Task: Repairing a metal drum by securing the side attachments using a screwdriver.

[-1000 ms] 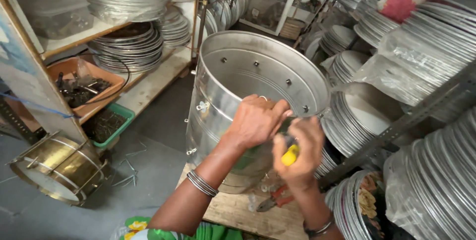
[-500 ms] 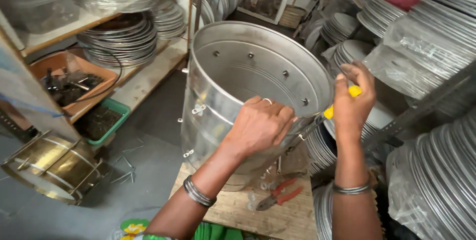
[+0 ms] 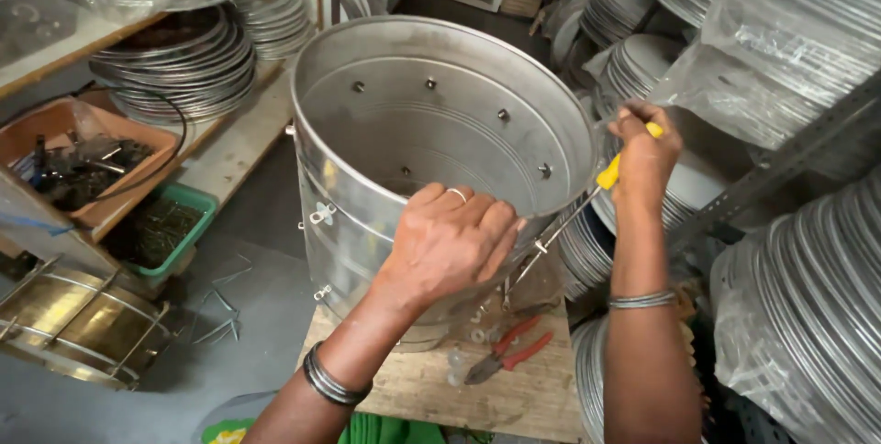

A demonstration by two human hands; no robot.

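Right hand (image 3: 645, 146): fist closed around the yellow handle of a screwdriver (image 3: 587, 196), just outside the right wall of the drum shell. Long axis of the tool runs diagonally, handle up and right, metal shaft pointing down and left toward the shell's outer wall.

Left hand (image 3: 450, 242): fingers curled over the near rim of the drum shell (image 3: 404, 123), clamped on it (a ring shows on one finger).

Drum shell: large silver metal cylinder, open mouth tilted toward the camera, small bolts dotted around its inner wall, faint ridges lower down, small lugs on its outer left side. It stands on a wooden board (image 3: 477, 389).

Red-handled pliers (image 3: 507, 350): on the board, just below the shell.

Left of the shell: a brown tray (image 3: 55, 127) holding dark metal fittings; below it, a green tray (image 3: 197, 205) with dark small parts, too small to identify.

Further left of the shell, low: a brass drum (image 3: 78, 325) lying on the floor.

Right of the shell: stacks of metal rings (image 3: 808, 288).
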